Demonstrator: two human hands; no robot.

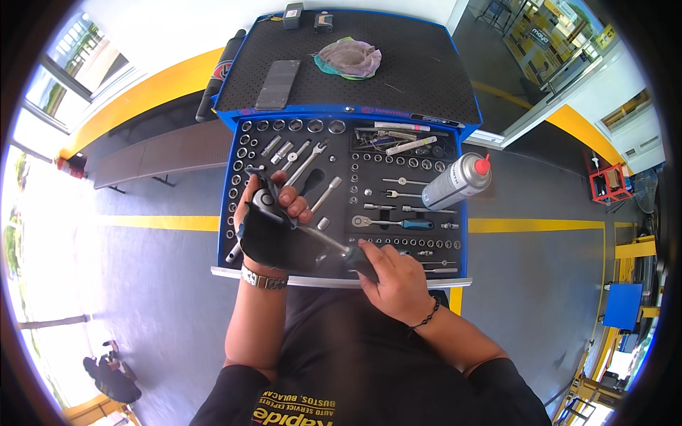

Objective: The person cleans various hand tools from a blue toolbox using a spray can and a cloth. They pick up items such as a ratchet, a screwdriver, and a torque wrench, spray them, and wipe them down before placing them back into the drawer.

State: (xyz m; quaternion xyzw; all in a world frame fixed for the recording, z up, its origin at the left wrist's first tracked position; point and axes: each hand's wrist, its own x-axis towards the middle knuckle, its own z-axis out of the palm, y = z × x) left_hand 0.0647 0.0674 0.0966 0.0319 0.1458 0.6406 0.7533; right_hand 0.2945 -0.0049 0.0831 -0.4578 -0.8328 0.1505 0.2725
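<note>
Head view: I had the big ratchet [324, 238] at centre frame, slanting from its round head, left of centre, down to the dark handle, right of centre. Left hand [295, 201] was clamped round the head, what looked like a black cloth [266, 238] bunched against it; how far the cloth wrapped round, couldn't tell. Right hand [395, 280] was closed on the handle, thumb and fingers together on the grip. Open tool drawer [341, 282] sat beneath, sockets [295, 126] along its upper left, smaller ratchet [391, 223] in the foam right of centre. Doing it well, my judgement: right hand steadied and turned the handle, left pressed cloth to metal, so head, selector and neck each needed a fresh fold. Loose cloth could snag tools below, so bunching it tight made sense. Spray can [458, 181] stood at right of centre, near my right hand; elbow swings that way risked tipping it. Slick metal could slip, so two-handed grip was right.
</note>
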